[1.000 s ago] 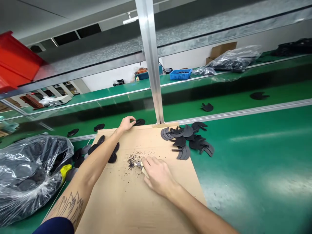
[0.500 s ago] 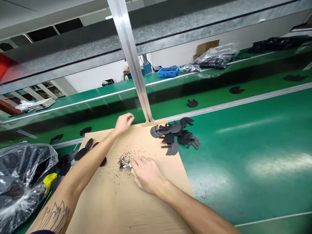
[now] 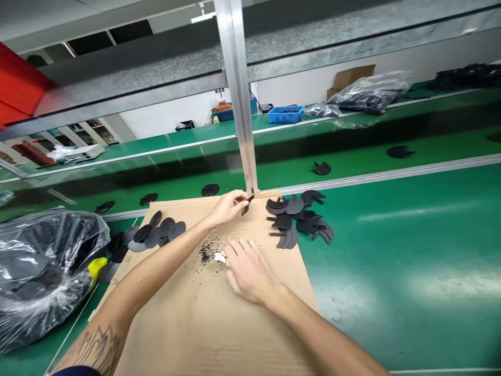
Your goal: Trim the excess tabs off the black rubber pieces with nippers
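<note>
My left hand [image 3: 229, 208] pinches a small dark plastic part [image 3: 248, 205], seen nearly edge-on, above the cardboard's far right area. My right hand [image 3: 248, 269] is wrapped round nippers [image 3: 219, 257] whose bright metal jaws point left; the fingers hide most of the handles. Beside the jaws lies a scatter of tiny black clippings [image 3: 207, 251] on the cardboard sheet [image 3: 188, 329]. A pile of black rounded plastic parts [image 3: 287, 222], some with stems, sits right of my left hand. More flat black discs [image 3: 154, 232] lie beyond my left forearm.
A clear plastic bag [image 3: 43, 277] of dark parts stands at the left, with something yellow [image 3: 96, 269] beside it. Behind the metal rail [image 3: 352, 177], several black parts [image 3: 321, 168] lie on a green strip. A metal post [image 3: 238, 104] rises at the cardboard's far edge.
My left hand has moved right and nearer, and now holds a dark part. Another black part shows on the green strip, about where that hand was. The view has shifted slightly left.
</note>
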Action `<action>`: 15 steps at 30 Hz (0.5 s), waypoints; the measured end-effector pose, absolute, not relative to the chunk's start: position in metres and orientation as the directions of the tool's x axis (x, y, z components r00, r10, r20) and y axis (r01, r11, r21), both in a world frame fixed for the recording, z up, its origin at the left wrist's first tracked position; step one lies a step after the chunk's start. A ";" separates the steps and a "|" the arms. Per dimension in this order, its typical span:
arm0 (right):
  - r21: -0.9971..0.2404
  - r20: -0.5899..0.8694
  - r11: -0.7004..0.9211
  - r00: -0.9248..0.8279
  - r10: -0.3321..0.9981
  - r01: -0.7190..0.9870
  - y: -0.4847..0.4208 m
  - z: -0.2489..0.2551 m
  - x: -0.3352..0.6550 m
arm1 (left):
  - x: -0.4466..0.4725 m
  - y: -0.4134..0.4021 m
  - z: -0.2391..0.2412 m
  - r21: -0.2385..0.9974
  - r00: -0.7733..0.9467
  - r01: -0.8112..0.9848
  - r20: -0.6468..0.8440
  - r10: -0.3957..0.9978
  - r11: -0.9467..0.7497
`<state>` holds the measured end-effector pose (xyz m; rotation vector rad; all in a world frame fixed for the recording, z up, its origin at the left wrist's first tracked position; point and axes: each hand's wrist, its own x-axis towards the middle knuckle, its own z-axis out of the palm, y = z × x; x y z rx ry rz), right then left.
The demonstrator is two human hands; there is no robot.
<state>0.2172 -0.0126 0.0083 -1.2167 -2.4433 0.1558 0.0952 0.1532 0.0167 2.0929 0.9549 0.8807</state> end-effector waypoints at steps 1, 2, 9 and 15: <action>-0.314 0.362 0.613 -0.506 0.783 0.725 -0.013 0.007 0.217 | 0.080 0.145 0.016 0.805 0.482 0.347 0.289 0.828 -0.482; -0.368 0.421 0.611 -0.460 0.782 0.701 -0.012 0.005 0.216 | 0.065 0.135 0.015 0.825 0.457 0.338 0.277 0.845 -0.453; -0.816 0.438 0.457 -0.138 0.888 0.355 0.003 0.003 0.215 | 0.011 0.046 -0.009 0.935 0.434 0.228 0.150 0.888 -0.270; -0.949 0.180 0.238 -0.263 0.948 0.208 0.006 0.010 0.214 | -0.009 0.037 -0.010 0.876 0.355 0.365 0.181 0.917 -0.314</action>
